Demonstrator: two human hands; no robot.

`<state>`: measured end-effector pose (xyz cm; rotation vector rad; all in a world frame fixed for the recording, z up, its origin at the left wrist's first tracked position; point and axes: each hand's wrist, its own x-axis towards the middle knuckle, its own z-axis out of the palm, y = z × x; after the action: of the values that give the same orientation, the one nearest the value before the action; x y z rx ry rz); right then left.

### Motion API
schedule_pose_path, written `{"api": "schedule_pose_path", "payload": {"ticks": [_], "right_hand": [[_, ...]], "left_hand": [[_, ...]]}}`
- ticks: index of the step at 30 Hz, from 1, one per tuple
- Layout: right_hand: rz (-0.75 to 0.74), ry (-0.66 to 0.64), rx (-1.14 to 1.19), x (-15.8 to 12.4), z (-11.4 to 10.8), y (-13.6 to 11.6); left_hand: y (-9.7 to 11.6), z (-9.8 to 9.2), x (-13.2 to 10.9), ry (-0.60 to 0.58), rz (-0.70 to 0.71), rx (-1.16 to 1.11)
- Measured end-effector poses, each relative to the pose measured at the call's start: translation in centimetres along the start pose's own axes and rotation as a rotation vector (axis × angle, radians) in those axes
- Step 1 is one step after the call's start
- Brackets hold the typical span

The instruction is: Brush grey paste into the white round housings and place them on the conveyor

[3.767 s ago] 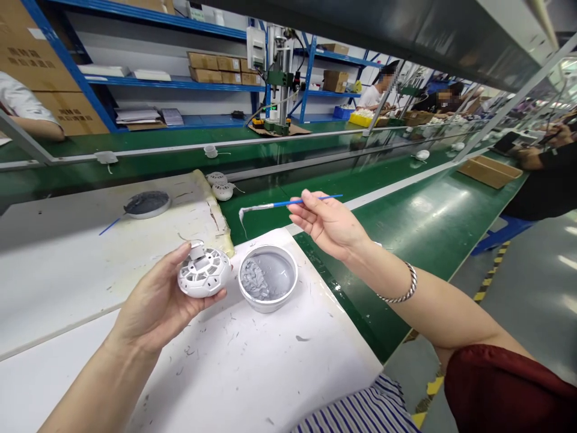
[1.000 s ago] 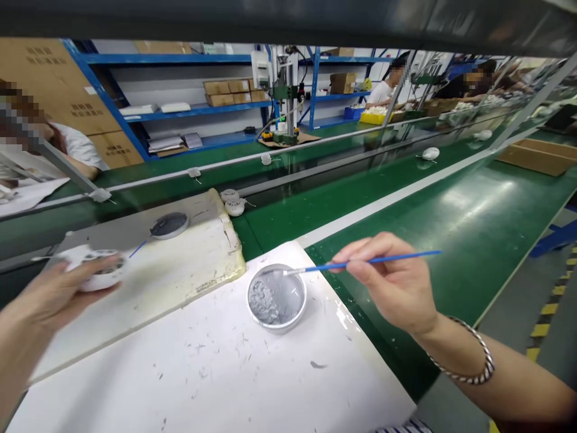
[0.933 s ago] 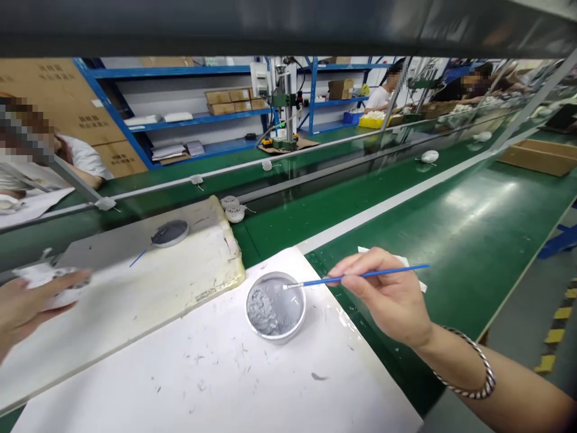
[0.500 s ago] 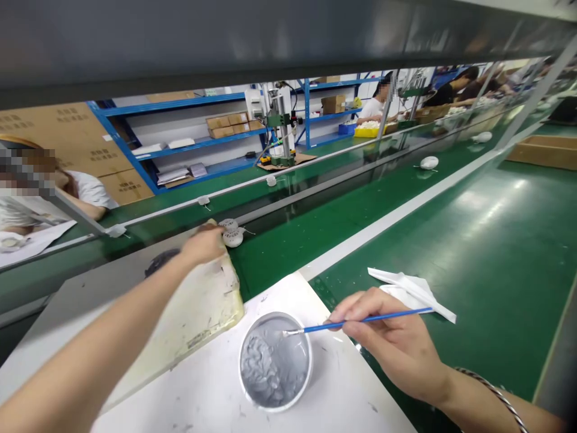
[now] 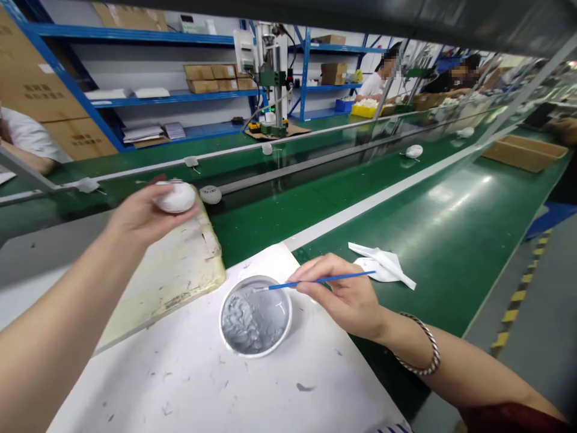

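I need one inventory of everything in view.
held round part: one, white, left hand
brush: one, blue, right hand
sheet: one, white, under bowl
bowl: one, white, on sheet
paste: one mass, grey, in bowl
slab: one, off-white, left
worktop: one, green, centre
loose round parts: at least three, white, worktop
folded scrap: one, white, on worktop
open carton: one, brown, right
bins: two, yellow, blue, back
nearest press: one, silver-green, back
shelves: several, blue, back
boxes: several, brown, back
people: several, white/black tops, back
left hand: one, above slab
right hand: one, beside bowl
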<state>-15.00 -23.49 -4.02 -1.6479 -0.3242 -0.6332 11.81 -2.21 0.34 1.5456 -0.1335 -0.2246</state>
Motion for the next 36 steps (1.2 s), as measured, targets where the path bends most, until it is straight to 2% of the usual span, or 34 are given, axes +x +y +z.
{"api": "schedule_pose_path", "payload": {"ticks": [2, 5, 8, 10, 13, 17, 23, 28, 31, 36], "right_hand": [[-0.043, -0.026, -0.032, 0.3, 0.7, 0.3], [-0.084, -0.076, -0.118, 0.8, 1.5, 0.5], [-0.037, -0.110, -0.179, 0.9, 1.9, 0.5], [0.015, -0.118, -0.163, 0.9, 2.1, 0.4], [0.128, -0.085, -0.063, 0.9, 2.3, 0.3], [0.345, 0.036, 0.145, 1.3, 2.2, 0.0], [0.564, 0.183, 0.437, 1.9, 1.2, 0.1], [0.616, 0.217, 0.488, 1.6, 0.7, 0.7], [0.628, 0.226, 0.514, 1.7, 0.5, 0.9], [0.596, 0.222, 0.572, 3.6, 0.4, -0.3]], "left_hand": [[0.7, -1.9, -3.7, 0.028, -0.019, -0.149], [0.5, -3.6, -9.0, 0.088, -0.043, -0.315], [-0.4, -4.1, -12.7, 0.158, -0.104, -0.463], [-1.0, -4.1, -14.1, 0.200, -0.147, -0.514], [-1.5, -4.0, -14.9, 0.230, -0.193, -0.553], [-2.0, -3.7, -15.0, 0.217, -0.249, -0.502], [-2.6, -2.5, -15.9, 0.162, -0.196, -0.402], [-2.6, -1.9, -16.7, 0.123, -0.278, -0.382], [-2.4, -1.6, -17.1, 0.049, -0.312, -0.367], [-1.8, -0.6, -18.1, -0.005, -0.458, -0.352]]}}
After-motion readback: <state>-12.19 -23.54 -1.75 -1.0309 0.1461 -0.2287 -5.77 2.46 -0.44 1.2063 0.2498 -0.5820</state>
